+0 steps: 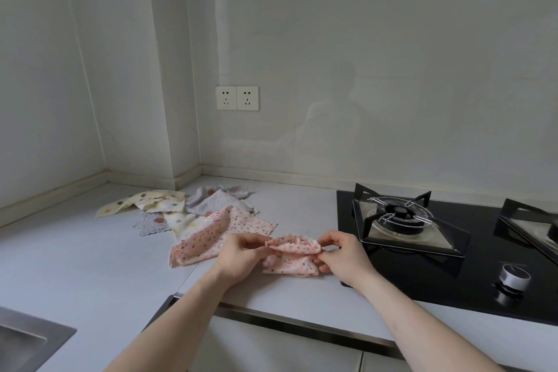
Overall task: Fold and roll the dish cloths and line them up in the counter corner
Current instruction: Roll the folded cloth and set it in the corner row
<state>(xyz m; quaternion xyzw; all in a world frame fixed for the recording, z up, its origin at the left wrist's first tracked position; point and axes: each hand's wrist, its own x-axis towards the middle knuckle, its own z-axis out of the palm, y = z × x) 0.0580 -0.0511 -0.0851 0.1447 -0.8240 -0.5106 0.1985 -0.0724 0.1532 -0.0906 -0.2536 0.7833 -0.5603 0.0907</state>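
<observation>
Two hands, left and right, pinch the pink cloth lying left-to-right.

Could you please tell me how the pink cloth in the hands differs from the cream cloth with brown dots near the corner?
The pink speckled dish cloth is bunched up and pinched by the left hand and right hand; the cream brown-dotted dish cloth lies spread and untouched. The pink one sits beside the black gas hob; the cream one lies nearer the corner. Both rest on the grey counter.

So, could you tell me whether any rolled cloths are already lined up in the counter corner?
No, the counter corner holds no rolled cloths; the cloth pile lies loose and unrolled in front of it.
</observation>
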